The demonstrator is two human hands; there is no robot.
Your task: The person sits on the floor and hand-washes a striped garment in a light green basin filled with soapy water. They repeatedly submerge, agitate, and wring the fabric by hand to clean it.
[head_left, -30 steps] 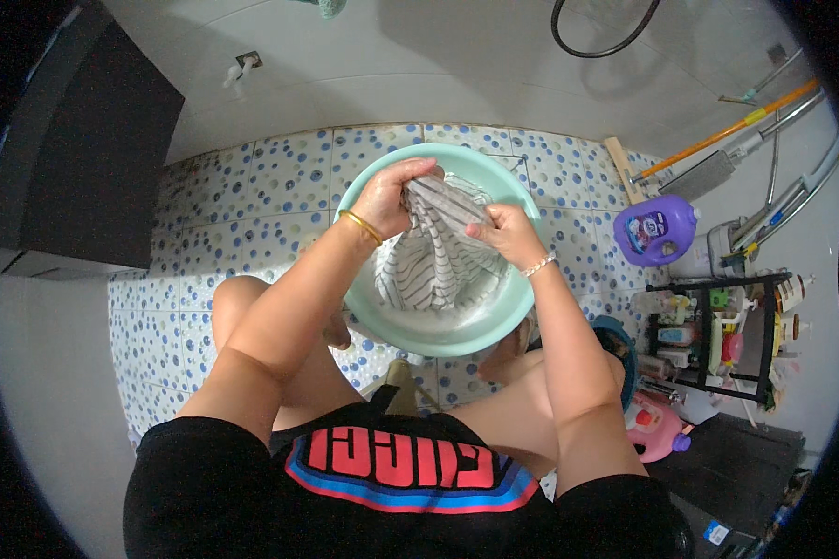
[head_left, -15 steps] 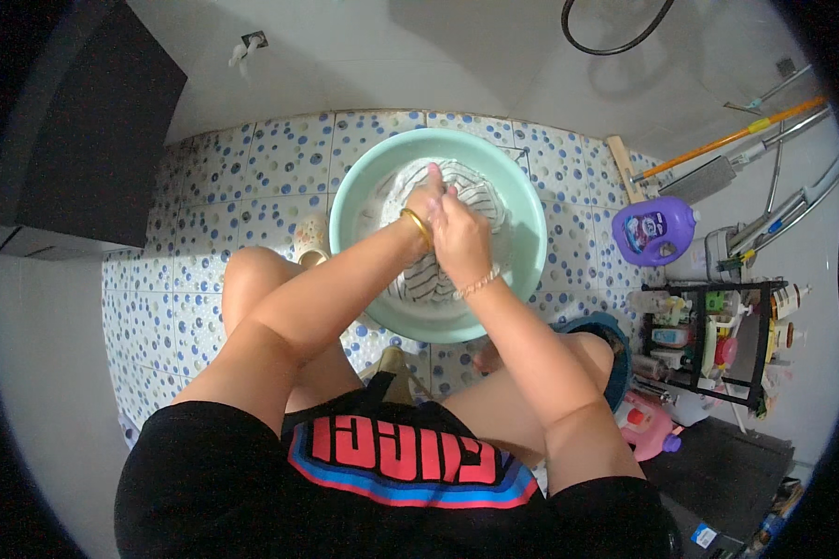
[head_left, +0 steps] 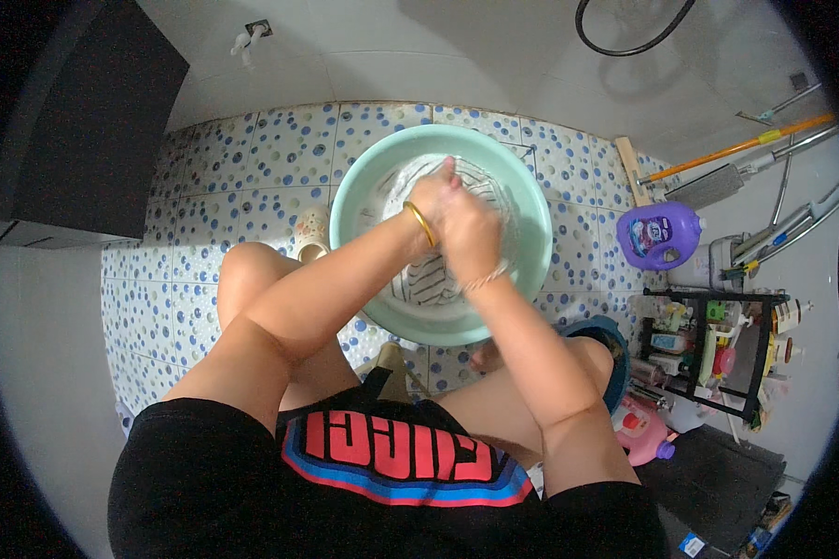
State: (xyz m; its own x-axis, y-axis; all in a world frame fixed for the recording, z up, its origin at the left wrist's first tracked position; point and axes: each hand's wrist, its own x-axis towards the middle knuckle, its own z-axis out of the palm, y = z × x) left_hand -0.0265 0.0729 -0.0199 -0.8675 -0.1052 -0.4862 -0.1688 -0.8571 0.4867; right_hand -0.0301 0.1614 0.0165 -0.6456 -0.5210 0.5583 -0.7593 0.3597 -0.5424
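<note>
A pale green basin (head_left: 532, 270) on the tiled floor holds a bunched white cloth with dark stripes (head_left: 426, 279), lying in cloudy, sudsy water. Over its middle, my left hand (head_left: 432, 203) and my right hand (head_left: 473, 235) press together, closed on a fold of the striped cloth. The fold between the palms is mostly hidden. Motion slightly blurs my right hand. A gold bangle (head_left: 420, 224) circles my left wrist, and a beaded bracelet (head_left: 484, 278) is on my right one.
A purple detergent jug (head_left: 659, 237) stands right of the basin, near leaning long-handled tools (head_left: 736, 147). Nearer are a black rack of bottles (head_left: 699, 349), a pink jug (head_left: 640, 430) and a blue tub (head_left: 615, 337) beside my right knee. Left of the basin sits a pale clog (head_left: 310, 236).
Both hands have shifted slightly right while staying pressed together, the right hand sliding a little lower against the left. The striped cloth beneath has changed its folds. The view has moved slightly.
</note>
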